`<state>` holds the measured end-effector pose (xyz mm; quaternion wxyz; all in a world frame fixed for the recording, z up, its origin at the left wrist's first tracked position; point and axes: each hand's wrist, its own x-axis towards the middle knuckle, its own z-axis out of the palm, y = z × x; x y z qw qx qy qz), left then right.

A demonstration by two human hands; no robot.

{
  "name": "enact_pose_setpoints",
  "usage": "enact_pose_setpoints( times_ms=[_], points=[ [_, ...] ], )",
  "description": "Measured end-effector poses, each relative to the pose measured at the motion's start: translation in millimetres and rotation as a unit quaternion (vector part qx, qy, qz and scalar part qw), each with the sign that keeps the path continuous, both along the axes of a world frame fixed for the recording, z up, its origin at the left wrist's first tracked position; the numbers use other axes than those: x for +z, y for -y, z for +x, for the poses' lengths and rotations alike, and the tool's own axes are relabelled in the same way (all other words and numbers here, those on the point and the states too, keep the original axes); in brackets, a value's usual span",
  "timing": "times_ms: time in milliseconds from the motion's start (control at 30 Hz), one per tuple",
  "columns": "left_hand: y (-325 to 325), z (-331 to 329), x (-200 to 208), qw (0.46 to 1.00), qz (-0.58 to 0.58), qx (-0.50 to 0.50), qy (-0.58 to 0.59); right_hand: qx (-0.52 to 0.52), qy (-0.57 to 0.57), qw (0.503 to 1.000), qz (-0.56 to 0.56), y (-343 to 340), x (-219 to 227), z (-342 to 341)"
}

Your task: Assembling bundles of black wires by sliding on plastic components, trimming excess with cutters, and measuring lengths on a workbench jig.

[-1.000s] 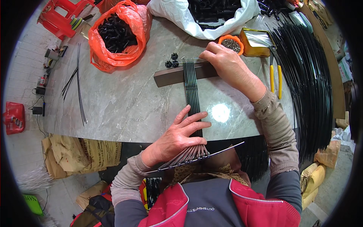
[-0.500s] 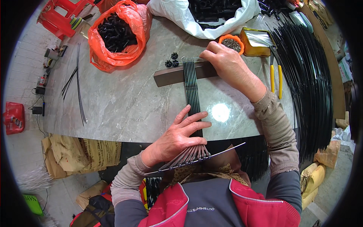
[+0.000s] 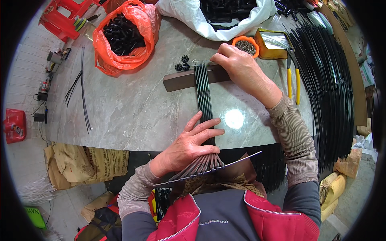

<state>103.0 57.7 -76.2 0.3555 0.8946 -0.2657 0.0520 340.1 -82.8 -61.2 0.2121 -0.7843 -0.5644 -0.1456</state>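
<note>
My left hand (image 3: 185, 146) lies palm down with fingers spread across a flat row of thin black rods (image 3: 204, 94) at the table's near edge. Their near ends fan out and are strung by dark eyelets on a pale straight rod (image 3: 241, 160) beyond the edge. The far ends rest over a brown bar (image 3: 178, 80). Above the bar, my right hand (image 3: 241, 66) is closed in a pinch on a thin wire (image 3: 189, 65), which crosses the rods' far tips. Its fingertips are partly hidden. Small black ribbed pieces (image 3: 185, 59) sit just left of the tips.
An orange bag (image 3: 152, 30) of black parts and a white sack (image 3: 177, 16) stand at the back. An orange dish (image 3: 257, 50), a yellow tin (image 3: 273, 53), yellow-handled pliers (image 3: 297, 86) and a large heap of black rods (image 3: 327, 88) are right. Loose rods (image 3: 83, 92) lie left.
My right hand has shifted very slightly left at the rods' tips. My left hand stays in place on the rods.
</note>
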Motion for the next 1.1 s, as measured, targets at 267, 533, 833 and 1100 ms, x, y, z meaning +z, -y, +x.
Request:
enact_pose_setpoints(
  times_ms=[267,533,833,1100],
  points=[
    [-1.3,0.5,-0.3,1.000,0.002,-0.002,-0.005,-0.004,0.004,1.000,-0.006,-2.9,-0.8,-0.2],
    [-1.5,0.6,0.6,1.000,0.003,-0.004,-0.005,0.004,-0.015,1.000,0.004,-2.0,0.1,-1.6],
    [-1.4,1.3,2.2,1.000,0.000,-0.008,-0.007,0.033,-0.018,0.999,0.033,-5.1,-1.1,-2.7],
    [-0.4,-0.3,3.2,1.000,-0.003,-0.005,-0.002,0.068,-0.035,0.997,0.021,-7.5,-2.1,-6.8]
  ],
)
